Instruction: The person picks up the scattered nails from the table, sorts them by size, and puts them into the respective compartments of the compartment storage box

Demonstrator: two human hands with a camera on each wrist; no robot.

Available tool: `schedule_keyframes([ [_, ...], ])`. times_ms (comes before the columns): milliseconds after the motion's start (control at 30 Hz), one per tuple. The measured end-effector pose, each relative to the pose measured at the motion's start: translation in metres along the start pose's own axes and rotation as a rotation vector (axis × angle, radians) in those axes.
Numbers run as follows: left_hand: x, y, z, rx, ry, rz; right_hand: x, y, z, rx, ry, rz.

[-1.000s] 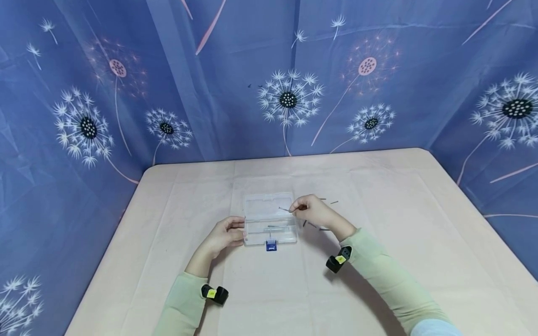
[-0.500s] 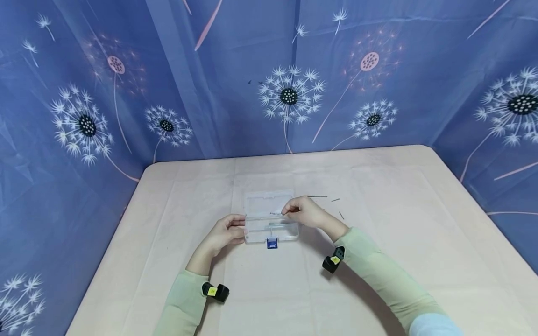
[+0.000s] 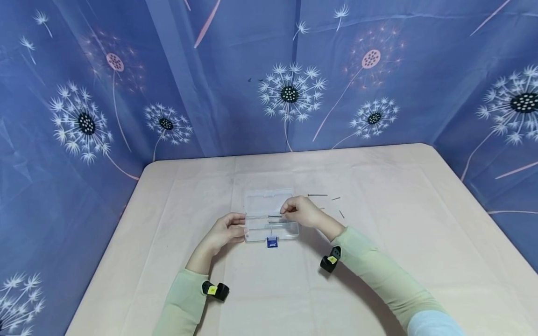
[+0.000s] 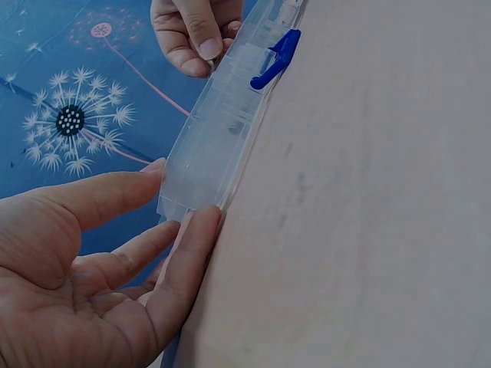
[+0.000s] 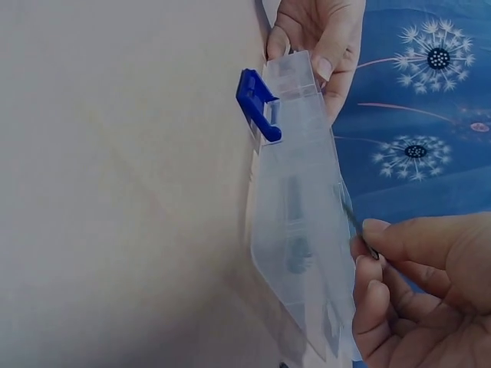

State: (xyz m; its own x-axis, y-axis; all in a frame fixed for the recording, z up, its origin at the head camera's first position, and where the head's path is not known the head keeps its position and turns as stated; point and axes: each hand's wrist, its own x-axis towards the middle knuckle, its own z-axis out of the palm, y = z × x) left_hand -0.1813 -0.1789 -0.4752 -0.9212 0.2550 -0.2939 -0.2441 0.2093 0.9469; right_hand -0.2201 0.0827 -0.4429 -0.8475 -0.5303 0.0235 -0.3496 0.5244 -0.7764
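A clear plastic storage box (image 3: 257, 234) with its lid (image 3: 258, 203) folded back stands on the table, its blue latch (image 3: 272, 242) facing me. My left hand (image 3: 224, 234) holds the box by its left end, the fingers spread across that wall in the left wrist view. Over the back compartment, my right hand (image 3: 302, 212) pinches a thin metal nail (image 5: 357, 224) between thumb and fingertips. The nail points left along the box, close to the hinge side. Another thin dark piece shows inside the box; its kind is too small to tell.
Right of the box lie several loose nails, among them a longer nail (image 3: 317, 195) and a shorter nail (image 3: 342, 214). A pale cloth covers the table (image 3: 269, 294). Behind it hangs a blue curtain (image 3: 235, 102) with dandelion prints.
My right hand has moved left and slightly down over the box, bringing the nail from above the lid to the back compartment. My left hand stays at the box's left end.
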Motion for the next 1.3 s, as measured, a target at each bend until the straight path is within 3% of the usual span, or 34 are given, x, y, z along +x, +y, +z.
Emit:
schedule_keyframes([
  [267,0.001,0.001,0.001,0.003,0.002,0.002,-0.002,-0.001,-0.004,0.009,-0.01,-0.003],
  [667,0.0,0.004,0.0,0.018,0.001,0.013,-0.011,0.006,-0.024,-0.003,0.074,-0.038],
  [1133,-0.001,0.003,0.0,0.015,-0.004,0.016,-0.024,0.029,-0.038,-0.171,0.071,0.017],
  [1300,-0.001,0.001,0.001,0.017,-0.002,0.011,-0.028,0.042,-0.041,-0.246,0.051,-0.003],
])
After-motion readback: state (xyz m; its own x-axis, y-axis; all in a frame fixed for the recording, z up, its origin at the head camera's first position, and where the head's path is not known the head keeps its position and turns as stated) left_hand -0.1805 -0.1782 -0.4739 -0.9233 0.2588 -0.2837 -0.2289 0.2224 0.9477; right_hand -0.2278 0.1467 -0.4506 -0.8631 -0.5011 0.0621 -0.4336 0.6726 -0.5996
